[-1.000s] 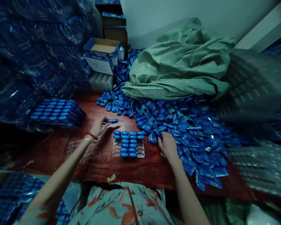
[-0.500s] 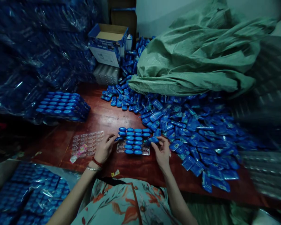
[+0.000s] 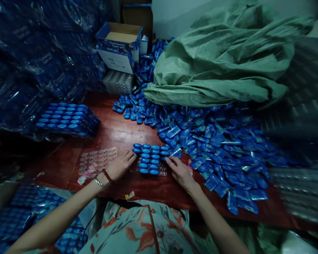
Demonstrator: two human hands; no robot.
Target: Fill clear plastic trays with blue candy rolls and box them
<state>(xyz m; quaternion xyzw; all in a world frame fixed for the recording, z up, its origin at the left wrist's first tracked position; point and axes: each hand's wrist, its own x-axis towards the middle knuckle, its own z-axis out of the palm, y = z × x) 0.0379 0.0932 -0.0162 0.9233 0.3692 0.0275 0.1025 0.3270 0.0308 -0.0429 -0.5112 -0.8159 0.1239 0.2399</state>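
A clear plastic blister tray (image 3: 162,171) lies in front of me, with rows of small glossy blue packets (image 3: 145,156) in its middle and upper pockets. Some lower outer pockets hold no packet. At the tray's left edge, my left hand (image 3: 122,165) has its fingers closed on a blue packet that they mostly cover. My right hand (image 3: 180,173) closes its fingertips on another blue packet at the right edge, only partly visible. Just beyond my right fingers is one more flat blue packet (image 3: 176,151). Left of my left hand lies a second clear tray (image 3: 98,160) with a pink-printed piece on it.
Loose blue packets (image 3: 222,151) heap up on the right and back, under a green sack (image 3: 217,67). Filled trays are stacked (image 3: 69,118) at left. An open carton (image 3: 118,46) stands on clear trays (image 3: 119,82) behind. Wrapped blue packs (image 3: 23,70) tower at far left.
Both hands have moved their blue packets onto the third row of the tray, one at each side. The view has shifted slightly.
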